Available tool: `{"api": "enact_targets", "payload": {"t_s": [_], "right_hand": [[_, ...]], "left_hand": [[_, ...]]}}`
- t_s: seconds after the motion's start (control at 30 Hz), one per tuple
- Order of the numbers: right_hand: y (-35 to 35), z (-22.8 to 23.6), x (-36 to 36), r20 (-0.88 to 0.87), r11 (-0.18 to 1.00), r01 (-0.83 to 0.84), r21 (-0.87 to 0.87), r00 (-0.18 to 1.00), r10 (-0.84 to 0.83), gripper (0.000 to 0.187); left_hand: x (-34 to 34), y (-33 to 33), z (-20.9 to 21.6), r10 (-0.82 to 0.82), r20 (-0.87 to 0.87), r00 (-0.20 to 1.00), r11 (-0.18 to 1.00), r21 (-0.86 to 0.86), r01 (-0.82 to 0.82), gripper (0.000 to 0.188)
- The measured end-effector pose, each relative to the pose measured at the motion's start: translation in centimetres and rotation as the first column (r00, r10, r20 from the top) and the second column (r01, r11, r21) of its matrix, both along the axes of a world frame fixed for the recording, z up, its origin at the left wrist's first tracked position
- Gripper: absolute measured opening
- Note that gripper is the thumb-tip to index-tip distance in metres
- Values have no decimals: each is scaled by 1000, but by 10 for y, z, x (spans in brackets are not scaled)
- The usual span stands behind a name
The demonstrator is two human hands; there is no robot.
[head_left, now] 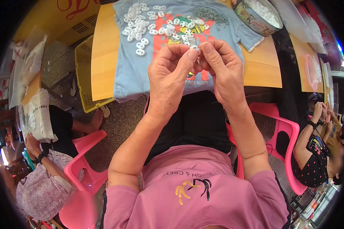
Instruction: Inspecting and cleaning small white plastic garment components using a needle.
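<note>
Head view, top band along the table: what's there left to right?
Yellow basket → pile of white plastic pieces on the light blue T-shirt → heap of small metal parts → round tin of white pieces. Hands overlap, so left out.

My wooden counter (103, 57) carries a light blue T-shirt (133, 72) spread flat across its middle, the hem hanging over the near edge toward me. Small white oval pieces (139, 26) lie scattered on the shirt, beside a heap of thin grey metal bits (210, 15). At the counter's far right corner stands a round tin (252, 21) filled with white pieces.
</note>
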State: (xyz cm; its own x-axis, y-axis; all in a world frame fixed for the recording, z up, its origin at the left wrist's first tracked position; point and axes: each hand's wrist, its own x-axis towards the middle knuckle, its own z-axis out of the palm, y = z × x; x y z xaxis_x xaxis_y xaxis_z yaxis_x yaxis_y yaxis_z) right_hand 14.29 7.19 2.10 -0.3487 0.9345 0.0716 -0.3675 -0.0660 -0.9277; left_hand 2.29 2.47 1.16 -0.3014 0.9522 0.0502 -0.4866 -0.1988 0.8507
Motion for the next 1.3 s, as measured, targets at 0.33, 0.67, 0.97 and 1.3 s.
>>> {"api": "enact_targets", "payload": {"t_s": [0.33,0.67,0.97,1.3], "right_hand": [[-1,-1,0,-43,1000,-1,-11,999,1,15],[2,-6,2,8,1000,-15,22,1000,15,15],[0,-6,3,41,998,7,55,999,-9,15],[-6,-1,3,140,980,53,191,987,-81,13]], "left_hand": [[3,-1,4,32,-40,999,999,1,-32,15],[1,-1,0,25,-62,998,1000,1,-25,16],[4,-5,7,79,-200,977,997,34,-74,15],[4,-7,8,86,-244,966,996,51,-76,11]]}}
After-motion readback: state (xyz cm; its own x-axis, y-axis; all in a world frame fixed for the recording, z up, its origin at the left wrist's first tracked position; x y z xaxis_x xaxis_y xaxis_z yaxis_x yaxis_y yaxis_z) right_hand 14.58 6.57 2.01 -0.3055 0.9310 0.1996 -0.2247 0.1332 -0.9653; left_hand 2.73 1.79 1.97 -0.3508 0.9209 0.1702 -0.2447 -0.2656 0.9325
